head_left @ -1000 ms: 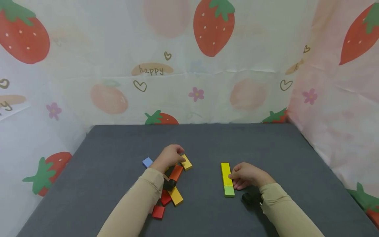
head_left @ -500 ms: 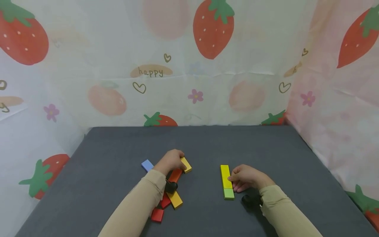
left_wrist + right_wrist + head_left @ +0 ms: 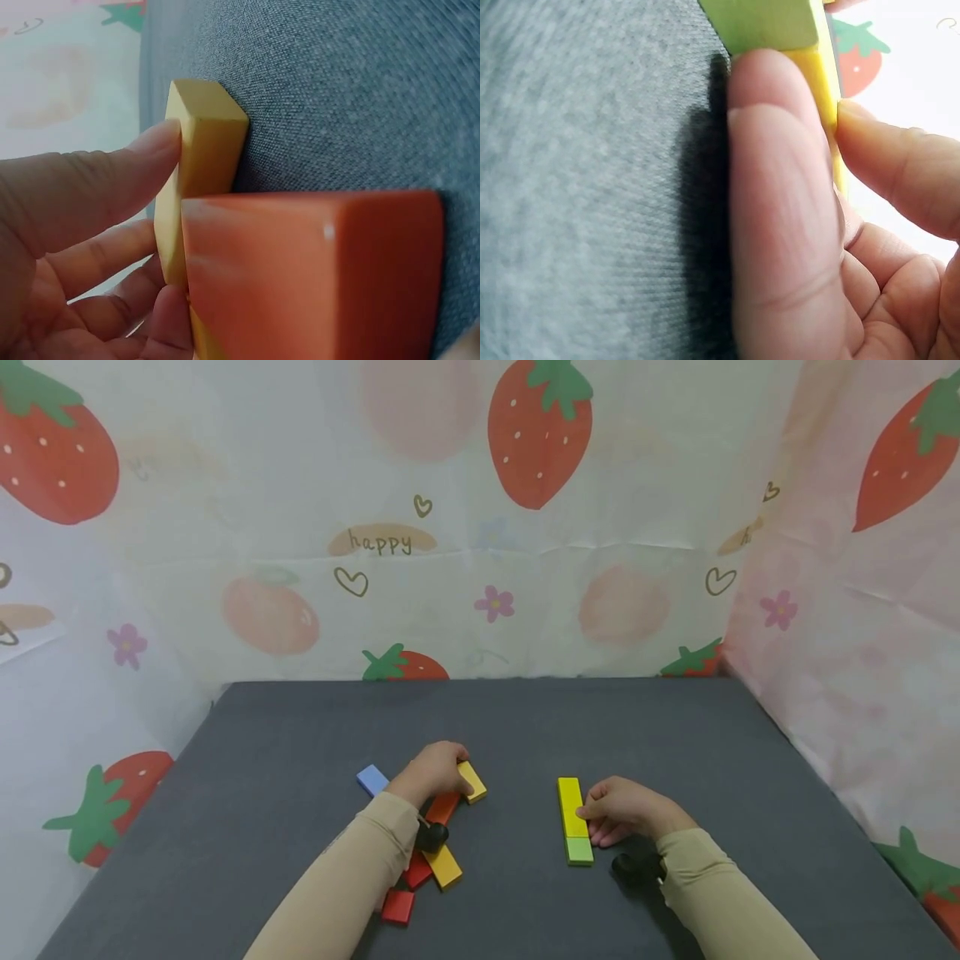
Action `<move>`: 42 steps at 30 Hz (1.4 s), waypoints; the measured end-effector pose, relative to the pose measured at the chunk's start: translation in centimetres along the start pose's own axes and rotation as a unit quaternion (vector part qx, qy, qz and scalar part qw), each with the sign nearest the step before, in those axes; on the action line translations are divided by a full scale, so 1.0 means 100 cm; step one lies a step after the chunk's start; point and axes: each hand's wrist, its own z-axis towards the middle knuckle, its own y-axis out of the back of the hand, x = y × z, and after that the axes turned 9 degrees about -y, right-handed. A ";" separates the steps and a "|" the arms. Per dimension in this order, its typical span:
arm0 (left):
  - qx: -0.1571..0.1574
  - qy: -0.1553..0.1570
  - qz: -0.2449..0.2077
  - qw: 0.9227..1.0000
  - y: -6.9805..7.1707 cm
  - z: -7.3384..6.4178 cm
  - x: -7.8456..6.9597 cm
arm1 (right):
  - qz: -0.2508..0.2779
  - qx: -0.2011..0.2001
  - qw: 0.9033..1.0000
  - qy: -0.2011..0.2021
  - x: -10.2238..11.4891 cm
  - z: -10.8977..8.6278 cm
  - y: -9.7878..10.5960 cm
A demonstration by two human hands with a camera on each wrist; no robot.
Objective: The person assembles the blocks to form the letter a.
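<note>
On the grey mat [image 3: 300, 752], our left hand [image 3: 433, 770] curls its fingers round a yellow block [image 3: 472, 781] beside the orange block [image 3: 442, 807]. Right of that orange block, our right hand [image 3: 622, 810] pinches the long yellow block [image 3: 571, 806], joined to a green block [image 3: 579, 850].

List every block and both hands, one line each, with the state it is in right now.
left hand: fingers pinch the amber block
amber block: flat on the mat, pinched
orange block: flat, partly under the left wrist
right hand: fingers curled against the yellow block
yellow block: flat, end to end with the green block
green block: flat, touching the yellow block's near end
blue block: flat, untouched
</note>
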 end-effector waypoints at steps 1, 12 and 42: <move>0.001 0.000 0.004 1.000 0.000 0.000 0.000 | 0.001 -0.001 1.000 -0.002 0.000 0.000 0.000; -0.003 -0.005 0.004 1.000 -0.001 0.001 -0.001 | 0.000 0.006 1.000 0.001 0.002 -0.001 0.002; -0.051 0.022 -0.248 0.967 -0.002 0.010 -0.029 | 0.003 0.013 1.000 0.000 0.000 0.003 0.003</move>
